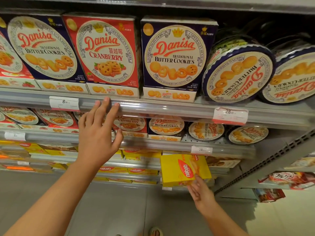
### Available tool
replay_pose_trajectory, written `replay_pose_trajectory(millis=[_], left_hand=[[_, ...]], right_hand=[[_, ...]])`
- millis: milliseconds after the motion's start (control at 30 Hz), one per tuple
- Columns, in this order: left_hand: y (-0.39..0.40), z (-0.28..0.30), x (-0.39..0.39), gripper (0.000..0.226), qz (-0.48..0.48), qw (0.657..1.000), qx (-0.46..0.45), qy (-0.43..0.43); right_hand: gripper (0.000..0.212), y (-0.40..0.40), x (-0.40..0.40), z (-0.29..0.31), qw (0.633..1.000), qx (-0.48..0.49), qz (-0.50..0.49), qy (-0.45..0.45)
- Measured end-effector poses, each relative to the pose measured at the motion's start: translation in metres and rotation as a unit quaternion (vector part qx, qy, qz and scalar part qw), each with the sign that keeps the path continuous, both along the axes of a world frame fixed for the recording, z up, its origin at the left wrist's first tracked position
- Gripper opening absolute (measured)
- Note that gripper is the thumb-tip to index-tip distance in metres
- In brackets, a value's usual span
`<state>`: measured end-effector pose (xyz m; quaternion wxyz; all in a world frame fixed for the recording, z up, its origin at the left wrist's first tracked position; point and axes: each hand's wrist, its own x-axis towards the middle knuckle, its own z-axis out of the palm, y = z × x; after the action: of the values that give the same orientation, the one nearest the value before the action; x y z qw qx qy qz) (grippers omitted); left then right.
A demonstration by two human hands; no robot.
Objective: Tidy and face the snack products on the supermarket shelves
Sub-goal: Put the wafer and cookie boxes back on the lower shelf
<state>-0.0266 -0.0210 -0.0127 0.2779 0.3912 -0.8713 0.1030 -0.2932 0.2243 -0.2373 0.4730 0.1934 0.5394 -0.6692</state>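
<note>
My left hand (pixel 98 132) is raised with straight, spread fingers, its tips at the front rail of the upper shelf (pixel 153 108), just below the red Danisa cranberry box (pixel 104 51). It holds nothing. Lower right, my right hand (pixel 201 193) holds a yellow Nabati wafer box (pixel 185 169) from below, thumb on its front, in front of the lower shelves. Blue Danisa butter cookie boxes (pixel 175 55) flank the red one. Round blue Danisa tins (pixel 238 74) lean at the right.
A second shelf (pixel 170 143) below carries more Danisa boxes and tins. Lower shelves hold yellow Nabati boxes (pixel 141 171). Price tags (pixel 230 114) hang on the rails. Another shelving unit with red snack packs (pixel 289 179) stands at the right. Grey floor lies below.
</note>
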Motion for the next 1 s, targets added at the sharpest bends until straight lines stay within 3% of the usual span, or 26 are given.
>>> replay_pose_trajectory(millis=[100, 233, 333, 433, 567, 633, 767, 833, 933, 1000], left_hand=[[0.008, 0.009, 0.003, 0.073, -0.023, 0.999, 0.033, 0.011], [0.034, -0.002, 0.020, 0.061, -0.059, 0.991, 0.075, 0.097], [0.062, -0.032, 0.036, 0.054, -0.029, 0.960, 0.217, 0.175], [0.083, -0.069, 0.053, 0.065, 0.027, 0.883, 0.423, 0.203], [0.090, -0.095, 0.090, 0.099, 0.074, 0.707, 0.629, 0.315], [0.087, -0.100, 0.116, 0.096, 0.076, 0.665, 0.655, 0.350], [0.074, -0.108, 0.180, 0.090, 0.092, 0.633, 0.659, 0.396], [0.067, -0.110, 0.219, 0.072, 0.088, 0.616, 0.660, 0.421], [0.058, -0.111, 0.279, 0.046, 0.091, 0.606, 0.649, 0.451], [0.055, -0.111, 0.316, 0.052, 0.104, 0.622, 0.620, 0.468]], right_hand=[[0.037, 0.018, 0.018, 0.007, 1.000, -0.009, 0.011, 0.005], [0.042, 0.019, 0.040, 0.018, 0.999, -0.036, 0.038, -0.004], [0.054, 0.010, 0.059, 0.024, 0.994, -0.089, 0.066, 0.009], [0.061, 0.000, 0.083, 0.031, 0.982, -0.145, 0.125, 0.009], [0.062, -0.023, 0.128, 0.050, 0.975, -0.152, 0.163, 0.005], [0.059, -0.036, 0.158, 0.060, 0.973, -0.145, 0.179, 0.014], [0.056, -0.059, 0.231, 0.079, 0.969, -0.131, 0.206, 0.021], [0.055, -0.069, 0.268, 0.081, 0.968, -0.129, 0.217, 0.018], [0.050, -0.087, 0.317, 0.081, 0.957, -0.132, 0.258, 0.012], [0.044, -0.100, 0.344, 0.079, 0.942, -0.126, 0.309, 0.022]])
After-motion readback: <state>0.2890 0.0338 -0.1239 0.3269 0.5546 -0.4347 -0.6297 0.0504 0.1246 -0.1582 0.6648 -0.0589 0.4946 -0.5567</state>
